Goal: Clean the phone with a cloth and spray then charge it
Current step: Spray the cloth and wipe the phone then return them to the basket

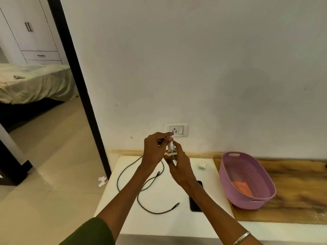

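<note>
Above the table [159, 221], both hands (raised) grip the spray bottle [171, 151].

- A perforated lilac plastic basket [246, 181] is seen.
- A grained, rough-edged wooden board [297, 190] is seen.
- A glossy black phone [195, 202] is seen.

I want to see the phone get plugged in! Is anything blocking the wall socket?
Partly. Both hands, left hand and right hand, hold the spray bottle up just in front of the wall socket. Nothing is plugged into it. The phone lies on the table.
</note>
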Demonstrator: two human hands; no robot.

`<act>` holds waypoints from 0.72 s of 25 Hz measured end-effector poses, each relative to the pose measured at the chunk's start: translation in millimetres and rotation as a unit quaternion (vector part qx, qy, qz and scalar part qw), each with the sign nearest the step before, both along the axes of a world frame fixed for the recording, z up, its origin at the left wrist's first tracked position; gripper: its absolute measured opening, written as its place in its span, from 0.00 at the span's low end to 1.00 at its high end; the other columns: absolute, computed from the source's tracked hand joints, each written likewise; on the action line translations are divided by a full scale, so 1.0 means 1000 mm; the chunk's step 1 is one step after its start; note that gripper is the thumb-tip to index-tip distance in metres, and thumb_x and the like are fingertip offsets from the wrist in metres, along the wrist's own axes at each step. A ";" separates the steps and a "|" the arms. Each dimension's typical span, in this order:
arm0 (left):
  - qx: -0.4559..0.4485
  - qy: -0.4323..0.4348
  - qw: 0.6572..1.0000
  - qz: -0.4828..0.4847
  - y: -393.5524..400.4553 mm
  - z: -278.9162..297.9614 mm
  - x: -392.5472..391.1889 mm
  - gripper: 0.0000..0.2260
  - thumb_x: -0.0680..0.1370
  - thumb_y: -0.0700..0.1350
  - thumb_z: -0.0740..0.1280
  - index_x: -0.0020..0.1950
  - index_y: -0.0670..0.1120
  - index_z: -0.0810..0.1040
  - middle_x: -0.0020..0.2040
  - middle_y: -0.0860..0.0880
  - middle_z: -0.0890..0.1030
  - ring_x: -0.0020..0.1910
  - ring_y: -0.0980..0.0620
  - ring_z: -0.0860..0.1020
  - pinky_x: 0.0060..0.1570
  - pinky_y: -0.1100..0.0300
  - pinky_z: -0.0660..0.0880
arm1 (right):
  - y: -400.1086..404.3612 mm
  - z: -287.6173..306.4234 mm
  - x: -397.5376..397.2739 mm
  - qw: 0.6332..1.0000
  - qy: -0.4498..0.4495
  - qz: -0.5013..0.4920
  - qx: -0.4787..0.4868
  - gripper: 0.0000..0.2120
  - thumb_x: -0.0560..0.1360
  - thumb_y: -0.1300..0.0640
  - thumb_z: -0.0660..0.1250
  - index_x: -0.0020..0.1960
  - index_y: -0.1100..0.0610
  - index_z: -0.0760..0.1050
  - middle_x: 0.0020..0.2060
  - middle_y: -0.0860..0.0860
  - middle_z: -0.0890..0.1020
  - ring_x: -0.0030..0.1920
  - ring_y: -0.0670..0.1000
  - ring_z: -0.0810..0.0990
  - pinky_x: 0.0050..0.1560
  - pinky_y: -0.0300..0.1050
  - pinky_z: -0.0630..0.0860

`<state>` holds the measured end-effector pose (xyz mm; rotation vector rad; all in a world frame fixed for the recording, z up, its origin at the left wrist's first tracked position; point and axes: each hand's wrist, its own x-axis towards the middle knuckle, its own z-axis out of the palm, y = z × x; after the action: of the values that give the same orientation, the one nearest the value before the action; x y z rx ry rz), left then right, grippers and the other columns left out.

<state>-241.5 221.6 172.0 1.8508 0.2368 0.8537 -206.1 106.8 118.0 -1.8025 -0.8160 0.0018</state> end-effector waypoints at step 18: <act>-0.243 0.057 0.920 -0.302 -0.021 0.017 -0.010 0.08 0.82 0.40 0.60 0.54 0.44 0.79 0.46 0.47 0.83 0.45 0.49 0.78 0.43 0.57 0.72 | -0.034 0.028 -0.011 0.983 0.125 0.031 0.128 0.11 0.79 0.51 0.62 0.55 0.56 0.77 0.42 0.57 0.84 0.40 0.56 0.84 0.43 0.50 0.83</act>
<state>-251.2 200.5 189.2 1.3757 -0.0571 0.2238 -217.5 72.5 146.1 -1.4987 -0.6605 0.1538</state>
